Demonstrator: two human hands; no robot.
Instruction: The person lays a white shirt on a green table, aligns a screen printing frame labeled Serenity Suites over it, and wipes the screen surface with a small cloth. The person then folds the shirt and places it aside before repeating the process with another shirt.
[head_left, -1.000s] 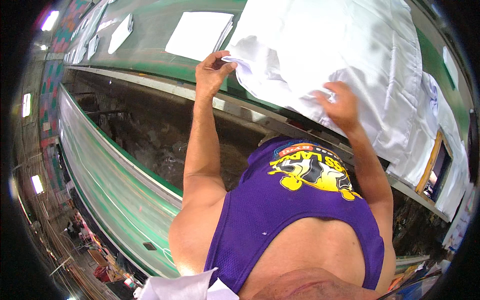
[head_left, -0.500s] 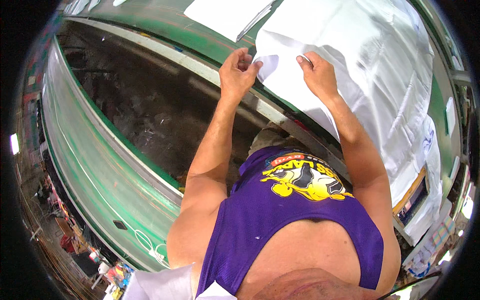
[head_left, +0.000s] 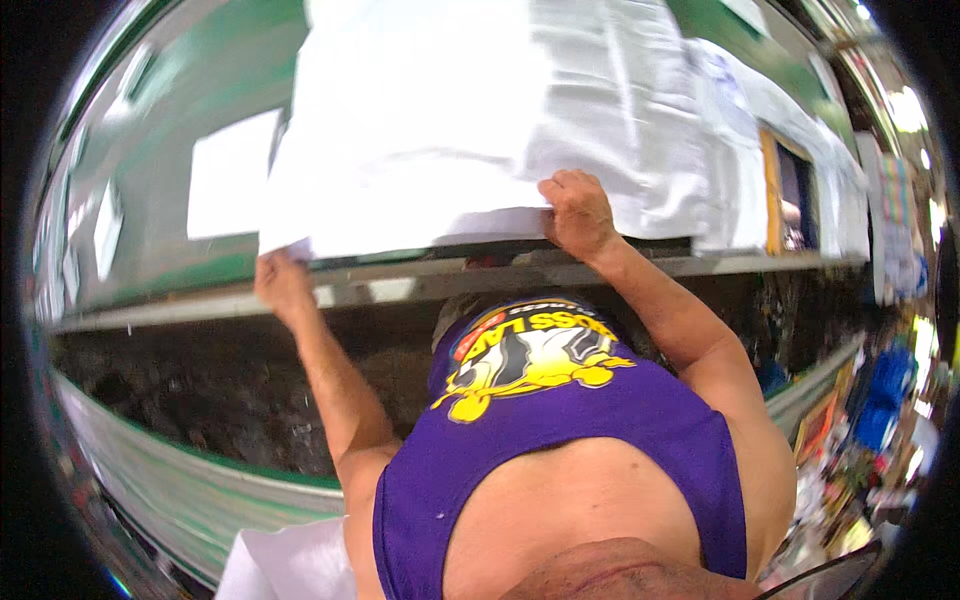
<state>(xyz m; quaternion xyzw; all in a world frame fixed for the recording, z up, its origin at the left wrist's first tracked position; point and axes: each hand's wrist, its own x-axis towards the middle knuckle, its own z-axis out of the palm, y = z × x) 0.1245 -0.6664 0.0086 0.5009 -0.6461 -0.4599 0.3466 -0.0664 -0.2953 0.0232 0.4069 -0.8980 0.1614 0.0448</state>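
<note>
White cloth (head_left: 420,130) lies spread on the green bench (head_left: 160,170), its near edge at the bench's metal rim. Left hand (head_left: 283,283) pinches the cloth's near-left corner, grip closed on it. Right hand (head_left: 578,212) is clamped over the near edge further right, fingers curled; how much cloth sits inside appears slight. A white sheet (head_left: 232,185) lies just left of the cloth

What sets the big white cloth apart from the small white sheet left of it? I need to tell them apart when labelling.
The big white cloth is far larger than the small white sheet. The cloth is gripped along its near edge by the left hand and right hand; the sheet lies untouched. The cloth overhangs the green table; the sheet lies wholly on it. Both are plain white.
</note>
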